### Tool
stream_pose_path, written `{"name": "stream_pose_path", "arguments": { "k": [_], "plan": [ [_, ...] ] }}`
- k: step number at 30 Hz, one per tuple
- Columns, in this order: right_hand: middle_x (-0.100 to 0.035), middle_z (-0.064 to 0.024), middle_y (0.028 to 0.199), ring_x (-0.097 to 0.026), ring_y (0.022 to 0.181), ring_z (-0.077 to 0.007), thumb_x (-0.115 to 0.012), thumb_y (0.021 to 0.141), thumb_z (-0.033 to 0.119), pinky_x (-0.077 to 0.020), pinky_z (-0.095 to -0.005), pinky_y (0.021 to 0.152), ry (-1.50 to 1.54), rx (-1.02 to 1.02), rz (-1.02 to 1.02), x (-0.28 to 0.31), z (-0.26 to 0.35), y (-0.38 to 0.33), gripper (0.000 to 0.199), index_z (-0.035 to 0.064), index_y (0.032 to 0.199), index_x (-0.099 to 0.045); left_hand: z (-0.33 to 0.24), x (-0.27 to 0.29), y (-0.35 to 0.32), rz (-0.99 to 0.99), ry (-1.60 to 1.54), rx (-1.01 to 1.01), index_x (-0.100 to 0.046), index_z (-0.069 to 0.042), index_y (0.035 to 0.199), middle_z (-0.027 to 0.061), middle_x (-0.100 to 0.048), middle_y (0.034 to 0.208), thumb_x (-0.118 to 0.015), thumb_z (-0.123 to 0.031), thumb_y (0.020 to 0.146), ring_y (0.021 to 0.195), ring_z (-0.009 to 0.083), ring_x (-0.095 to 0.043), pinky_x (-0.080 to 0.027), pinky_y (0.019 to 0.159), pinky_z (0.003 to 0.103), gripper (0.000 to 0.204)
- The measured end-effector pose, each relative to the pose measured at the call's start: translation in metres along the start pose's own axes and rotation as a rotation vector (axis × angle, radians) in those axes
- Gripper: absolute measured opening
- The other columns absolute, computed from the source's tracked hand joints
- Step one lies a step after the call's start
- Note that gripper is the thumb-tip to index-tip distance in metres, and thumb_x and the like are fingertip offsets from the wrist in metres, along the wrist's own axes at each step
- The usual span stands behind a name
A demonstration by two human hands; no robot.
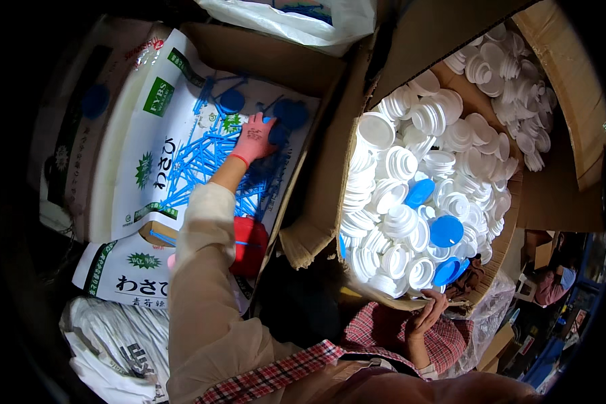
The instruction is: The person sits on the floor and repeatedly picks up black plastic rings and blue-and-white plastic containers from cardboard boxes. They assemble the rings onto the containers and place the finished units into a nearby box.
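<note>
Left hand (pixel 256 138) gloved, reaching out – right hand (pixel 429 311) bare, curled

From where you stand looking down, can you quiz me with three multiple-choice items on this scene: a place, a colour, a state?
1. Where is the left hand?
A. among the blue sticks
B. in the white caps
C. on the floor

2. What colour is its glove?
A. green
B. pink
C. black

3. What is the right hand doing?
A. gripping a stick
B. lifting a bag
C. resting bare on the cardboard box edge

Answers: 1 A, it reaches into the left box; 2 B, pink with red cuff; 3 C, fingers lie on the rim.
</note>
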State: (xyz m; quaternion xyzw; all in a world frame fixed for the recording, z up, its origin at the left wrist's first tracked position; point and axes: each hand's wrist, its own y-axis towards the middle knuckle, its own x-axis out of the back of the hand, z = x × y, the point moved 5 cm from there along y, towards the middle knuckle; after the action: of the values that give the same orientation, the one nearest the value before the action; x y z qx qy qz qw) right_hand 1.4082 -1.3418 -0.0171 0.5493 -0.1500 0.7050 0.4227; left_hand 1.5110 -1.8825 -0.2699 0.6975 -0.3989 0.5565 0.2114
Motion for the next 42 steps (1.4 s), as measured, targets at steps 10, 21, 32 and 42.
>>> {"name": "stream_pose_path", "arguments": {
  "k": [10, 21, 32, 42],
  "plan": [
    [-0.055, -0.0125, 0.084, -0.046, 0.086, -0.0283, -0.035, 0.097, 0.023, -0.0335, -0.0392, 0.087, 0.0, -0.036, 0.002, 0.005, 0.003, -0.006, 0.033, 0.0017, 0.088, -0.059, -0.02, -0.04, 0.004, 0.113, 0.054, 0.047, -0.045, -0.015, 0.138, 0.0217, -0.046, 0.129, -0.08, -0.034, 0.065, 0.118, 0.0403, -0.049, -0.045, 0.094, 0.05, 0.083],
    [-0.058, -0.011, 0.086, -0.047, 0.086, -0.0258, -0.035, 0.098, 0.022, -0.0326, -0.0383, 0.089, 0.034, 0.035, -0.064, 0.002, -0.006, -0.008, 0.032, 0.0022, 0.09, -0.059, 0.034, 0.068, -0.132, -0.498, -1.574, 0.128, -0.031, -0.003, 0.146, 0.0228, -0.051, 0.134, -0.063, -0.019, 0.089, 0.121, 0.0318, -0.055, -0.048, 0.098, 0.044, 0.067],
    [-0.057, -0.011, 0.084, -0.046, 0.086, -0.0262, -0.035, 0.098, 0.021, -0.032, -0.039, 0.088, 0.014, 0.013, -0.074, 0.003, -0.006, -0.01, 0.033, 0.0022, 0.088, -0.059, -0.199, 0.232, -0.132, -0.429, -0.735, -0.489, -0.037, 0.009, 0.136, 0.0289, -0.043, 0.128, -0.077, -0.031, 0.072, 0.123, 0.0444, -0.043, -0.036, 0.106, 0.045, 0.086],
    [-0.055, -0.0118, 0.082, -0.044, 0.085, -0.0273, -0.033, 0.098, 0.024, -0.0307, -0.0402, 0.091, 0.033, -0.016, -0.039, 0.0, -0.007, -0.007, 0.035, 0.0024, 0.086, -0.057, -0.03, -0.021, 0.101, -0.089, -0.099, -0.19, -0.044, -0.012, 0.14, 0.018, -0.047, 0.139, -0.072, -0.024, 0.076, 0.127, 0.0365, -0.046, -0.043, 0.102, 0.045, 0.071]
  ]
}}
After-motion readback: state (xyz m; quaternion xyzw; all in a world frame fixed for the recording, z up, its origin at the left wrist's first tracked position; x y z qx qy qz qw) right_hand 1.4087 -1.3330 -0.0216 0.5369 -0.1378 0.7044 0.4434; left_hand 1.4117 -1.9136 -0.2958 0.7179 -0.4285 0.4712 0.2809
